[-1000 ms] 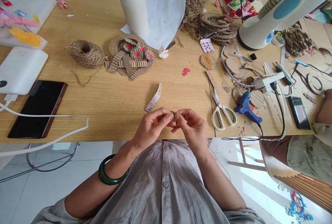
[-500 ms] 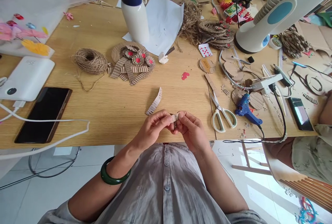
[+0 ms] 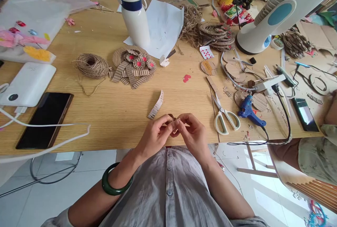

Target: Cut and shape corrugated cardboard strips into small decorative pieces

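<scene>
My left hand (image 3: pixel 158 132) and my right hand (image 3: pixel 191 131) meet at the table's front edge, fingertips pinched together. Between them is a small piece of brown cardboard (image 3: pixel 171 116), mostly hidden by the fingers. A loose corrugated strip (image 3: pixel 156 104) lies just beyond my left hand. Farther back, a round cardboard piece (image 3: pixel 116 57) carries corrugated strips and rosettes with red centres (image 3: pixel 139 63). Small red paper bits (image 3: pixel 186 78) lie beyond my right hand, and white-handled scissors (image 3: pixel 221 113) rest to its right, partly open.
A blue glue gun (image 3: pixel 249 110), a power strip with cables (image 3: pixel 271 83) and a fan (image 3: pixel 252 37) stand right. A white flask (image 3: pixel 135 20) is at the back. Twine (image 3: pixel 92 66) and a phone (image 3: pixel 44 120) lie left. A person's leg (image 3: pixel 285 155) shows far right.
My fingertips have closed in around the small cardboard piece, whose pale strip end is now hidden. A brown edge shows above the fingers. The view has shifted slightly.
</scene>
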